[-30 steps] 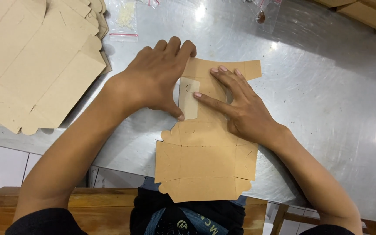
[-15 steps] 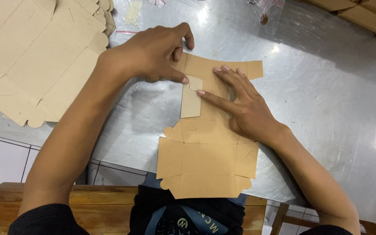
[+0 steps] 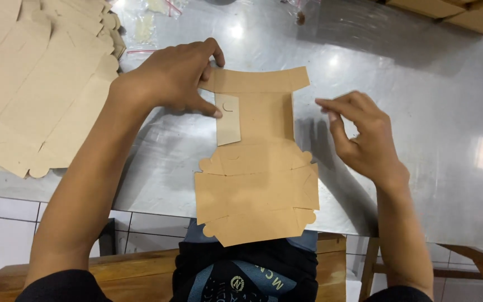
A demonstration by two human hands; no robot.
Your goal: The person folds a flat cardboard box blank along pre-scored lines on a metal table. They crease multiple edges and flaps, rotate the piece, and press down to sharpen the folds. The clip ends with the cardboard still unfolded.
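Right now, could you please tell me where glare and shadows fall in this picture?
In the head view, bright glare spots lie on the metal table near its far edge; the right hand throws a soft shadow beside the flat cardboard blank; everything looks sharp.

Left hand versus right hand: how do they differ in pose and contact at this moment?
The left hand lies on the flat cardboard box blank, thumb pressing a folded side flap; the right hand is raised beside the blank, touching nothing. The left hand's fingers curl over the blank's top edge; the right hand's fingers are loosely bent. Both are bare, over the metal table.
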